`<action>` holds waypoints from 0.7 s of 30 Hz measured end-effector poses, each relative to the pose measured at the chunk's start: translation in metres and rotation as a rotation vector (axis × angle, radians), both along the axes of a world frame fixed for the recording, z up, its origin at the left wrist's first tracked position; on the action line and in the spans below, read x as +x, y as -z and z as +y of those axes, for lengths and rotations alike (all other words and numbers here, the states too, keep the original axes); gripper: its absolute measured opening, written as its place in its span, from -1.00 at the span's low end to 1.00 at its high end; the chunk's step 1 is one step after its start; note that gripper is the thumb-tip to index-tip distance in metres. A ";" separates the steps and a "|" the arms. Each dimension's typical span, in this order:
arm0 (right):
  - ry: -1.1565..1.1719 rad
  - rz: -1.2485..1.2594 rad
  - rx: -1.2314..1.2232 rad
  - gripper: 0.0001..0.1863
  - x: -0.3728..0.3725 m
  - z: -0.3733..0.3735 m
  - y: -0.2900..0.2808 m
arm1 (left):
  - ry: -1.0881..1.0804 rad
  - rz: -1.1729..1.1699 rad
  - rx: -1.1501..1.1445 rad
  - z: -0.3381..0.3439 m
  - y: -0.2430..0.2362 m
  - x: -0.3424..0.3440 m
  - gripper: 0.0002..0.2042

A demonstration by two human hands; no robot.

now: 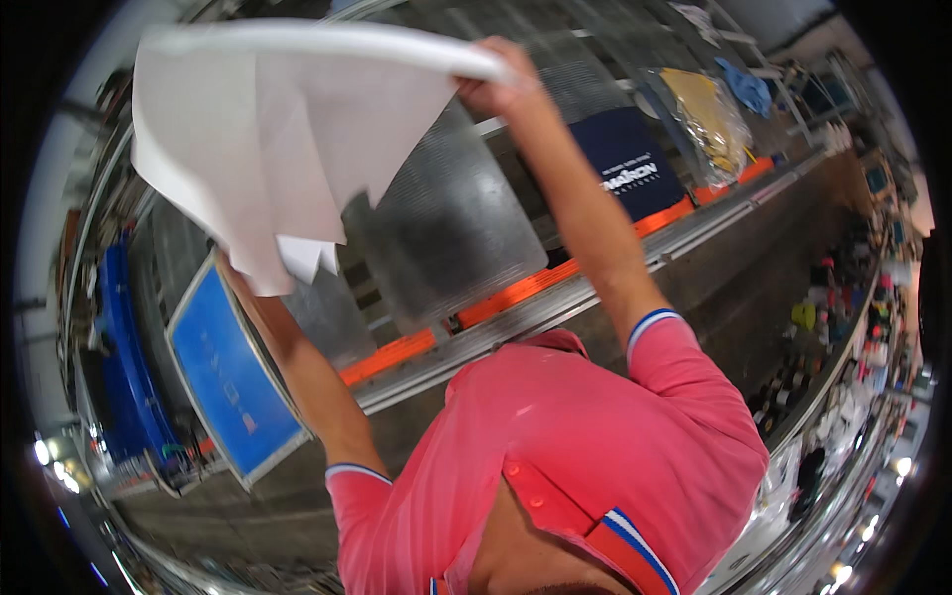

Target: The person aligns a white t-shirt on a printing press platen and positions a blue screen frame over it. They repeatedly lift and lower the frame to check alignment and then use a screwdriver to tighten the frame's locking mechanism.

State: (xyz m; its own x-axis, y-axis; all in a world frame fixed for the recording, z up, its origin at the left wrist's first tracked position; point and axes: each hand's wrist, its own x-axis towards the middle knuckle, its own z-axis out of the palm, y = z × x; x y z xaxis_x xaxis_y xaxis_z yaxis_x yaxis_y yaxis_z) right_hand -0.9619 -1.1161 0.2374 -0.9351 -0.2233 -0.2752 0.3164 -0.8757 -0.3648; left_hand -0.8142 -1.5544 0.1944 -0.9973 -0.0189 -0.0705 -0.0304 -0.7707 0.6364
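Observation:
My right hand (499,79) is closed on one end of a large white sheet (297,109), lifted above the work table. Whether it is fabric or paper I cannot make out. The sheet hangs in folds toward the left, with a jagged lower edge. My left forearm (302,367) reaches up beneath the sheet's lower left part, which covers most of my left hand, so its fingers do not show. Beside that forearm leans a blue screen-printing frame (233,367) with a pale rim. Below the sheet lies a grey, shiny flat board (446,228).
A dark navy cloth piece with white print (625,164) lies on another board to the right. Beyond it are a clear plastic bag with yellow contents (706,119) and a blue rag (744,87). An orange-and-metal rail (516,297) runs along the table's near edge.

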 end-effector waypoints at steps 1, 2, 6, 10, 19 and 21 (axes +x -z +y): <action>-0.033 0.082 -0.126 -0.87 -0.004 0.007 -0.019 | 0.397 0.299 0.190 -0.027 -0.028 -0.017 -0.52; -0.044 0.191 -0.149 -0.87 -0.014 0.031 -0.026 | 0.477 0.470 0.245 -0.035 -0.044 -0.018 -0.57; -0.063 0.347 -0.385 -0.88 -0.019 0.124 -0.055 | 0.181 0.561 0.153 -0.060 -0.104 0.011 -0.74; 0.066 0.611 0.261 -0.84 0.012 0.176 -0.048 | -0.327 0.299 0.024 -0.160 -0.067 0.054 -0.72; -0.451 0.260 1.147 -0.53 0.051 0.231 0.066 | -0.196 -0.542 -0.910 -0.076 0.064 0.116 -0.63; -0.535 0.166 1.237 -0.59 0.038 0.236 0.098 | -0.275 -0.544 -0.835 -0.077 0.091 0.121 -0.66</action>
State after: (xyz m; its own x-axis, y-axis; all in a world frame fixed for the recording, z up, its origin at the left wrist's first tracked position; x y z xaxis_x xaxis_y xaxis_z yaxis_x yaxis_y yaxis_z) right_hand -0.9236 -0.8803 0.1389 -0.8540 -0.2574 -0.4521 0.3873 0.2656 -0.8829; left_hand -0.6935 -1.6313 0.1037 -0.7881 -0.4916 -0.3705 -0.3640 -0.1133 0.9245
